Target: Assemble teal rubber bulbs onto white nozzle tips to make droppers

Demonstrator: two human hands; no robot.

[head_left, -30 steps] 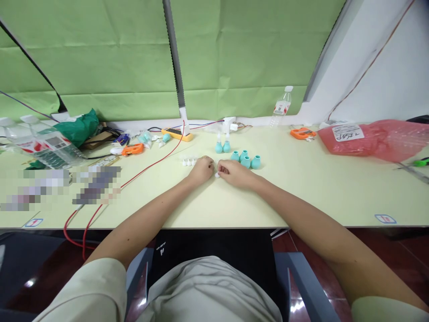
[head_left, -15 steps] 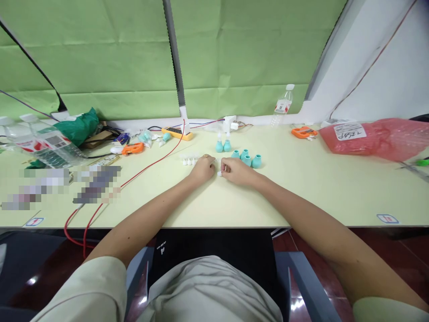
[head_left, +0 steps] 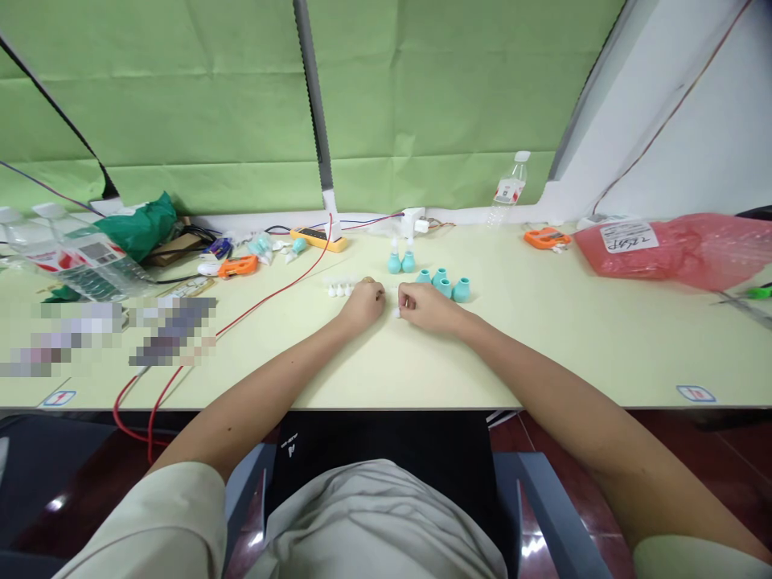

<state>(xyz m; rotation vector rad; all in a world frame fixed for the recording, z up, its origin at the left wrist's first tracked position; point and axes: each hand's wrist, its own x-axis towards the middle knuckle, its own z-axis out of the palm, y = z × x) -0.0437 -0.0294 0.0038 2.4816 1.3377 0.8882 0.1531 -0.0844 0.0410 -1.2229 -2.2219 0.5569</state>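
My right hand (head_left: 427, 307) is closed in a pinch, with a small white nozzle (head_left: 396, 313) at its fingertips, low over the table. Just to its left, my left hand (head_left: 363, 307) rests with curled fingers; whatever they may hold is hidden. Several white nozzles (head_left: 339, 290) stand in a row beside my left hand. Several teal rubber bulbs (head_left: 461, 289), open at the top, stand behind my right hand. Farther back are two teal bulbs fitted with clear tips (head_left: 394, 261), upright side by side.
A yellow power strip (head_left: 319, 239) and a white plug adapter (head_left: 414, 221) lie along the back. Orange tools (head_left: 547, 238), a water bottle (head_left: 508, 191) and a red plastic bag (head_left: 669, 249) are on the right. Bottles (head_left: 96, 249), a green bag (head_left: 145, 227) and a red cable (head_left: 259, 306) occupy the left.
My left hand has shifted very slightly left, widening the gap between the hands. The right hand keeps almost the same place, and the white nozzle at its fingertips shows a little less.
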